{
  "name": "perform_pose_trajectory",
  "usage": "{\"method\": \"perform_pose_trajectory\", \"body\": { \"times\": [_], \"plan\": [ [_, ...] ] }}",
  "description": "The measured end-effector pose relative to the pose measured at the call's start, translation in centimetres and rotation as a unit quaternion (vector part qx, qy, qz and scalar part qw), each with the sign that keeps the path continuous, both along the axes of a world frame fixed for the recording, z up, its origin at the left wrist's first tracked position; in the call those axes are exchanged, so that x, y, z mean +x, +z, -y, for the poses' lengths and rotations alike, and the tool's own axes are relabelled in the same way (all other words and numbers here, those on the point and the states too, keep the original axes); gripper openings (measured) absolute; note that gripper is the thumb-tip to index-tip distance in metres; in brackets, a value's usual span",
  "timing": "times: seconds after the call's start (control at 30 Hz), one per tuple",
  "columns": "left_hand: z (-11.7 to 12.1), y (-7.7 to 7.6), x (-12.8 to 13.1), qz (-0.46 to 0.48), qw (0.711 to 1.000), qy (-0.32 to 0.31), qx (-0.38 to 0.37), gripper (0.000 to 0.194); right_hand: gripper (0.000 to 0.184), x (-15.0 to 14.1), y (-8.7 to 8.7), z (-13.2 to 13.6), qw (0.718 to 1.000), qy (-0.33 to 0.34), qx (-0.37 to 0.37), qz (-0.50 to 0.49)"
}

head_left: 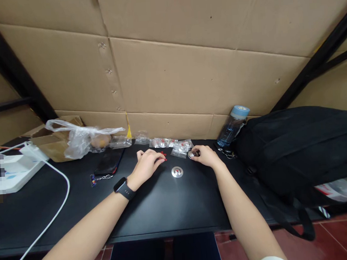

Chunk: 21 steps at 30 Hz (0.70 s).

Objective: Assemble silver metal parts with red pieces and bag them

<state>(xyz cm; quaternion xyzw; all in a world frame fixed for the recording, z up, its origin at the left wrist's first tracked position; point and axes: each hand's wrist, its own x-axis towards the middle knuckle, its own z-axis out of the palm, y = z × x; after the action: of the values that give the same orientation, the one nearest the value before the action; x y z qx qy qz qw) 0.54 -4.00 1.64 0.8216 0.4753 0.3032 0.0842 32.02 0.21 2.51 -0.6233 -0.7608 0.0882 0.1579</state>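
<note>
My left hand [149, 164], with a black watch [124, 187] on its wrist, curls its fingers down at several small red pieces [164, 154]. Its fingertips are closed on a red piece, and part of the pile is hidden by the hand. To the right, my right hand [205, 156] grips a round silver metal disc [192, 154] by its edge. Between the hands, a bit closer to me, another round silver disc [177, 172] with a red centre lies flat on the black table [167, 209].
Behind the hands lie clear bags [182, 147] of silver-and-red parts. A water bottle [232, 126] and black backpack [299, 149] stand right. Leftward are a phone [108, 162], plastic bag [81, 138], and power strip [18, 170] with a white cable [65, 197]. Cardboard [169, 74] walls the back.
</note>
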Motion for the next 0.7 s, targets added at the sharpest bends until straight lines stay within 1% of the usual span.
{"method": "perform_pose_trajectory", "body": {
  "times": [0.1,0.17,0.23,0.27,0.3,0.33,0.4,0.47,0.57,0.7],
  "plan": [
    [0.1,0.4,0.0,0.008,1.000,0.011,0.007,0.024,0.028,0.2,0.6,0.1,0.999,0.004,0.025,-0.038],
    [0.3,0.7,0.1,0.015,1.000,0.019,0.014,0.024,0.031,-0.1,1.1,0.2,0.992,0.016,0.079,-0.101],
    [0.5,1.0,0.3,0.025,0.999,0.029,0.024,0.023,0.036,-0.9,1.5,0.4,0.972,0.033,0.139,-0.186],
    [0.6,1.1,0.4,0.031,0.998,0.036,0.029,0.022,0.038,-1.6,1.7,0.6,0.959,0.045,0.156,-0.232],
    [0.7,1.2,0.5,0.038,0.998,0.043,0.034,0.022,0.040,-2.5,1.8,0.9,0.946,0.060,0.159,-0.277],
    [0.8,1.3,0.6,0.044,0.997,0.050,0.037,0.021,0.042,-3.5,1.9,1.3,0.932,0.081,0.145,-0.321],
    [0.9,1.3,0.8,0.058,0.996,0.060,0.041,0.021,0.044,-5.7,1.9,2.3,0.900,0.135,0.090,-0.406],
    [1.1,1.4,1.0,0.073,0.994,0.063,0.042,0.021,0.045,-7.9,1.7,3.4,0.874,0.178,0.036,-0.451],
    [1.3,1.4,1.3,0.095,0.993,0.058,0.042,0.020,0.045,-10.2,1.1,4.6,0.855,0.200,0.008,-0.478],
    [1.6,1.4,1.5,0.104,0.992,0.052,0.051,0.017,0.046,-11.0,0.3,5.0,0.843,0.208,0.012,-0.496]
  ]
}}
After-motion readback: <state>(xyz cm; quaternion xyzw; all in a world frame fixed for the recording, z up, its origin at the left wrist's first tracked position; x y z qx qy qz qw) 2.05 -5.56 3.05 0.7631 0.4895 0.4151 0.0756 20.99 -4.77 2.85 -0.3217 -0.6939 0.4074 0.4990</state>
